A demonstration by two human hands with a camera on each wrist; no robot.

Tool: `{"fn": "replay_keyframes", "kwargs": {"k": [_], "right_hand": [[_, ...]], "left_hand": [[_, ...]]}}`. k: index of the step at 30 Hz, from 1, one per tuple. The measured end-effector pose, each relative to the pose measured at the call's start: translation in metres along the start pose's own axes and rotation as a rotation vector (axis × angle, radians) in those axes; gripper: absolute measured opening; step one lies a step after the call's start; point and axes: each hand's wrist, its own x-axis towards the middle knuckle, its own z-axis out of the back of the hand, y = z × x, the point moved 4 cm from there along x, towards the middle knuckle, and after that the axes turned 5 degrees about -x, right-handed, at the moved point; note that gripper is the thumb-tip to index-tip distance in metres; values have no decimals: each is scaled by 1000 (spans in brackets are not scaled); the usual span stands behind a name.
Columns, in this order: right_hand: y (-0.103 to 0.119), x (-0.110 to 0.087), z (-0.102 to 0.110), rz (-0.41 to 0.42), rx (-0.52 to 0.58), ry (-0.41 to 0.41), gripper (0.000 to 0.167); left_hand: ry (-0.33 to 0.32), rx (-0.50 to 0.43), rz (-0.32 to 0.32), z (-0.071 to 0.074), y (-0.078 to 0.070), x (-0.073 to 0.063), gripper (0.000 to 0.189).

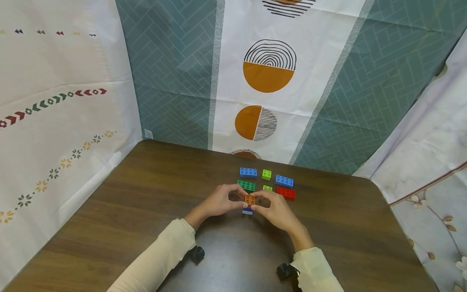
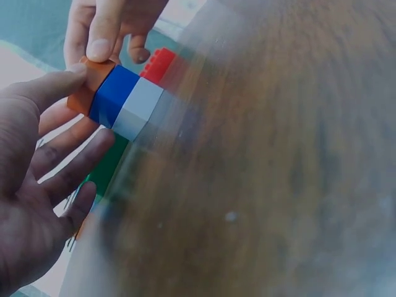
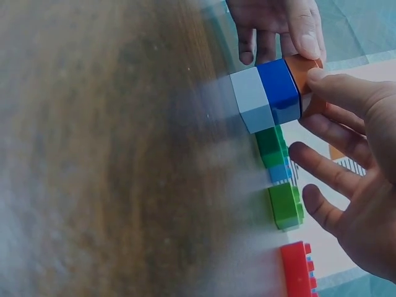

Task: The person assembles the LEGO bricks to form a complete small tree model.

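A small orange brick [image 1: 249, 199] with studs on its upper face is pinched from both sides. My left hand [image 1: 221, 200] has thumb and forefinger on its left, while my right hand [image 1: 274, 209] pinches it from the right. Directly under it is a blue brick [image 2: 115, 96], and below that a white brick [image 3: 252, 99]; the three form an upright stack on the table. In both wrist views the orange and blue bricks meet with no visible gap. The other fingers of each hand spread loosely beside the stack.
Behind the hands, loose bricks lie on the brown table [image 1: 153, 182]: a green one [image 1: 246, 185], two blue ones, [image 1: 248, 172] left and right, two lime ones, the rear one [image 1: 266, 174] further back, and a red one [image 1: 285, 193]. Patterned cloths [image 1: 175, 73] hang around the table.
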Motion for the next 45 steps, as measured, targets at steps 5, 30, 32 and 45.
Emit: {"fn": "replay_keyframes", "kwargs": {"k": [5, 30, 32, 45], "right_hand": [[1, 0, 1, 12, -6, -10, 34], [0, 0, 0, 10, -3, -12, 36], [-1, 0, 0, 17, -4, -11, 36], [-5, 1, 0, -26, 16, 3, 36]], "left_hand": [[15, 7, -2, 2, -1, 2, 29], [-2, 138, 54, 34, 8, 64, 43], [22, 159, 63, 31, 9, 68, 44], [110, 247, 113, 16, 19, 76, 39]]}}
